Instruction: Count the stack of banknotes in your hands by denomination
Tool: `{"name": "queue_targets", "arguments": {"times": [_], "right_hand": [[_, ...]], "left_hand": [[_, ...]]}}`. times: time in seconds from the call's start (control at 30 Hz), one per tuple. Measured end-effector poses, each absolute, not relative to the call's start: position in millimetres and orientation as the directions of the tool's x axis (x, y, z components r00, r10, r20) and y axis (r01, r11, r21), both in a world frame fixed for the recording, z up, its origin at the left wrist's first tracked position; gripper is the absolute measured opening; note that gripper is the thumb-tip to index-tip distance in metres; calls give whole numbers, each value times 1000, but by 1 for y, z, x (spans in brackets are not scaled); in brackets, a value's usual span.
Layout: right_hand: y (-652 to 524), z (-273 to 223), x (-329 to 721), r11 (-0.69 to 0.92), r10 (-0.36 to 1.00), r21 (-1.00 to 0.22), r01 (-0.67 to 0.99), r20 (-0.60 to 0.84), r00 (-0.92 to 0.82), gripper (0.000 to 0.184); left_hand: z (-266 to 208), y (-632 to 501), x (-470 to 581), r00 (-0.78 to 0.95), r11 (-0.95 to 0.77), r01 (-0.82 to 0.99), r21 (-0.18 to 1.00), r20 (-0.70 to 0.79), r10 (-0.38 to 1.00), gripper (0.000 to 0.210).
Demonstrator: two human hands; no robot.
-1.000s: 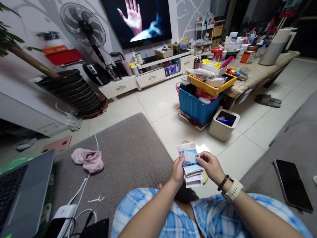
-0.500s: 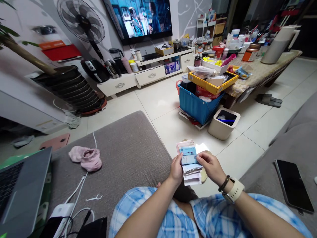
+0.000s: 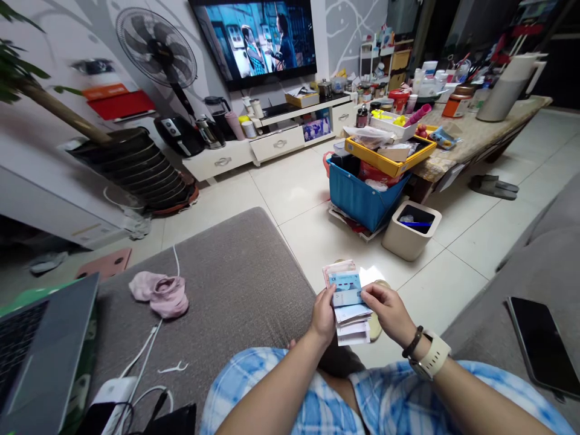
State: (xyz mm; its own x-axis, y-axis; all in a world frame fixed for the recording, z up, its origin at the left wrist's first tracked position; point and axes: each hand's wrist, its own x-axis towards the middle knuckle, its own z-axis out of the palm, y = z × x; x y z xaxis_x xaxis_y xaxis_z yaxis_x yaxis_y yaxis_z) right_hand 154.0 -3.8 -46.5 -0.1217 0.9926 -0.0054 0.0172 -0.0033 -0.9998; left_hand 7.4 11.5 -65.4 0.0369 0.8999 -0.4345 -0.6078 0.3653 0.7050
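A bundle of banknotes (image 3: 347,295) is held in front of my knees, a blue note on top, pinkish ones behind it and pale note edges stacked below. My left hand (image 3: 324,314) grips the bundle's left edge, thumb on the face of the blue note. On the other side, my right hand (image 3: 385,308) pinches the blue note's right edge between thumb and fingers. A bracelet and a pale watch (image 3: 430,357) sit on my right wrist. Part of the lower notes' backs is hidden from view.
On the grey seat (image 3: 240,266) lie a pink cloth (image 3: 161,294), a white floss pick (image 3: 173,367), cables and a laptop (image 3: 45,350). A phone (image 3: 541,341) rests at right. Ahead stand a beige bin (image 3: 399,241), a blue crate (image 3: 357,193) and a cluttered table (image 3: 480,145).
The whole view has shifted slightly, so the room appears a little lower. Both hands keep their hold on the banknotes, with the blue note still on top.
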Motion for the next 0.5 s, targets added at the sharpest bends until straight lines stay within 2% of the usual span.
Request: {"name": "queue_targets", "arguments": {"times": [0.5], "right_hand": [[-8,-40,153,19,983,-999,-37,25,-184,24]], "left_hand": [[-65,15,4,10,348,-627,697,-440,898,29]]}}
